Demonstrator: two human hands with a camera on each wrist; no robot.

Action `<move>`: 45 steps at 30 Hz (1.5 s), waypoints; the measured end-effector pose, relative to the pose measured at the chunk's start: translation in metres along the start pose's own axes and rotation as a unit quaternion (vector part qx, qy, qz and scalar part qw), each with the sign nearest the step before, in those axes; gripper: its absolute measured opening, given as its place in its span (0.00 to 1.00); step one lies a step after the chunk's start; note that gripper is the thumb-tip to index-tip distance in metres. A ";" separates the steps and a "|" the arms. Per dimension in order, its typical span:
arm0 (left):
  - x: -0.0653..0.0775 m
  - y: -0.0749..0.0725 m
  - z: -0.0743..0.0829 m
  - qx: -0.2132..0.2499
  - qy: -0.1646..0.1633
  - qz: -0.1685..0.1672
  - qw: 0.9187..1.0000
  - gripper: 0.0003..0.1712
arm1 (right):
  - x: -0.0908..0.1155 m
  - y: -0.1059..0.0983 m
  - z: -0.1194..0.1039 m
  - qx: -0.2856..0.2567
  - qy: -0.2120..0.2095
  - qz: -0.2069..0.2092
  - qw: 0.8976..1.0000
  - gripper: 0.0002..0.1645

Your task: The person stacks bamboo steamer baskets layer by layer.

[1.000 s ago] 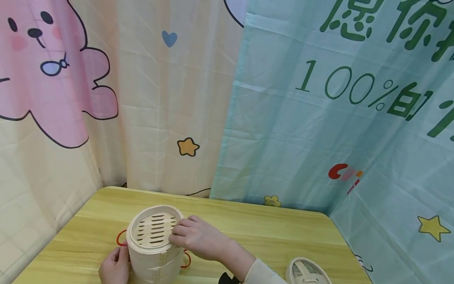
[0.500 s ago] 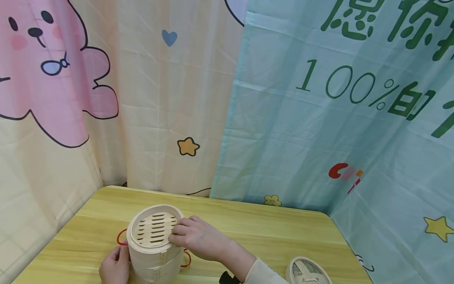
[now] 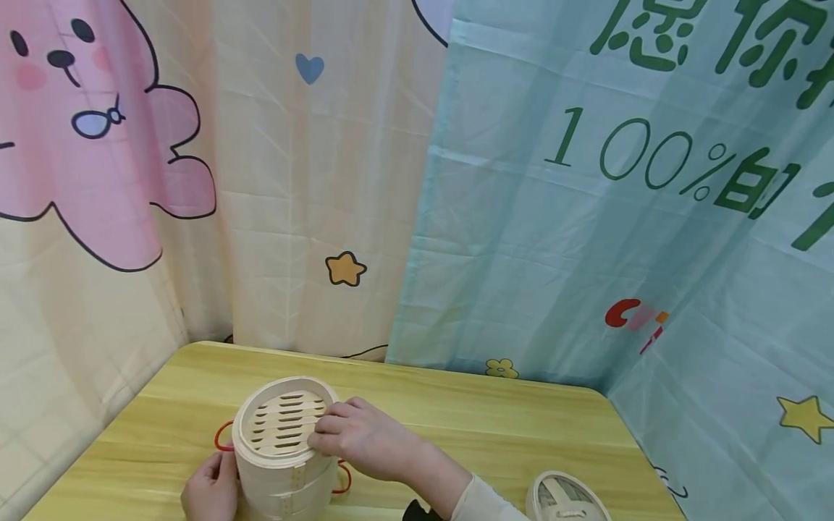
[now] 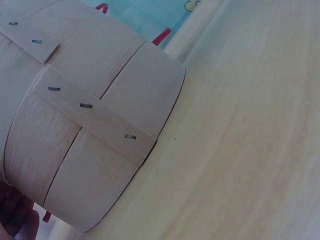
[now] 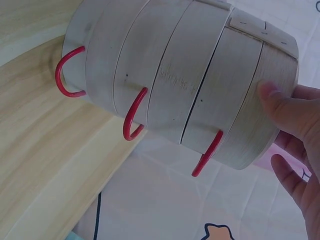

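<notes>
A stack of bamboo steamer baskets (image 3: 280, 477) stands upright on the table, its slotted top tier facing up. Three red loop handles run down one side in the right wrist view. My right hand (image 3: 365, 438) grips the top tier's rim at the right, the thumb (image 5: 272, 95) on the outer wall and fingertips over the edge. On the other side, my left hand (image 3: 210, 488) holds the stack near a red handle (image 3: 224, 435), fingers curled. Only a little of the left hand's fingers (image 4: 22, 220) shows in the left wrist view; their exact contact is partly hidden.
A round bamboo steamer lid (image 3: 565, 499) lies at the right front of the wooden table (image 3: 456, 405). A black object (image 3: 420, 511) sits under my right forearm. Printed curtains (image 3: 313, 181) hang behind and beside the table.
</notes>
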State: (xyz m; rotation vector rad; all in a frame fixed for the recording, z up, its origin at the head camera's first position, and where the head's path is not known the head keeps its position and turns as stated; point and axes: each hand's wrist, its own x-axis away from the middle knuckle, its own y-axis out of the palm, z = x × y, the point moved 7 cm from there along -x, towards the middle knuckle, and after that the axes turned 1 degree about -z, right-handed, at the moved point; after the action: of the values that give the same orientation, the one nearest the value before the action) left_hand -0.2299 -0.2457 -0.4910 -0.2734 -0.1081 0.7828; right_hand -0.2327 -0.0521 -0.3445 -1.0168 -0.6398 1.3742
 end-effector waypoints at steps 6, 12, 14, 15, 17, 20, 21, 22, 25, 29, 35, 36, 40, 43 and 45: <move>0.002 -0.001 0.002 0.005 -0.002 0.010 1.000 0.23 | 0.000 -0.001 0.001 0.000 0.007 0.005 1.000 0.13; 0.004 -0.003 0.003 0.000 0.007 0.019 1.000 0.23 | 0.001 -0.002 0.002 0.016 0.013 0.010 1.000 0.13; 0.004 -0.003 0.004 -0.001 0.011 0.019 1.000 0.23 | 0.001 -0.001 0.002 0.016 0.011 0.011 1.000 0.12; 0.004 -0.003 0.004 0.000 0.014 0.018 1.000 0.23 | 0.001 -0.001 0.002 0.018 0.009 0.013 1.000 0.12; 0.004 -0.003 0.003 0.000 0.014 0.023 1.000 0.22 | 0.000 -0.001 0.002 0.020 0.006 0.015 1.000 0.12; 0.005 -0.004 0.004 0.003 0.022 0.033 0.999 0.22 | 0.000 -0.001 0.002 0.023 0.001 0.020 1.000 0.11; 0.005 -0.004 0.005 0.003 0.025 0.037 0.999 0.21 | -0.001 -0.001 0.002 0.024 0.000 0.021 0.999 0.11; 0.005 -0.004 0.005 0.004 0.027 0.042 0.999 0.21 | -0.001 -0.001 0.002 0.023 0.000 0.020 1.000 0.11; 0.005 -0.005 0.005 0.006 0.035 0.052 0.998 0.21 | -0.002 -0.001 0.002 0.023 -0.002 0.018 1.000 0.10; 0.007 -0.005 0.007 0.011 0.041 0.059 0.997 0.19 | -0.002 -0.001 0.001 0.022 -0.003 0.009 1.000 0.11; 0.006 -0.006 0.008 0.006 0.044 0.060 0.997 0.18 | -0.004 -0.001 0.000 0.025 -0.003 0.007 1.000 0.11; 0.006 -0.006 0.009 0.005 0.046 0.058 0.997 0.18 | -0.004 -0.001 0.000 0.023 -0.002 0.007 1.000 0.11; 0.007 -0.005 0.010 -0.001 0.042 0.057 0.997 0.19 | -0.004 -0.001 0.000 0.018 -0.001 0.008 1.000 0.11; 0.007 -0.005 0.011 0.004 0.043 0.061 0.997 0.19 | -0.005 0.000 -0.001 0.019 -0.003 0.010 1.000 0.11; 0.007 -0.005 0.011 0.011 0.050 0.063 0.997 0.19 | -0.006 0.000 -0.001 0.019 -0.004 0.009 1.000 0.11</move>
State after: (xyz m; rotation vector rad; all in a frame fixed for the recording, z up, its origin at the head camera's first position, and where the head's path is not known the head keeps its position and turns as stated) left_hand -0.2237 -0.2420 -0.4793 -0.3012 0.0128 0.8929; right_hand -0.2325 -0.0578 -0.3436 -0.9902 -0.6100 1.4013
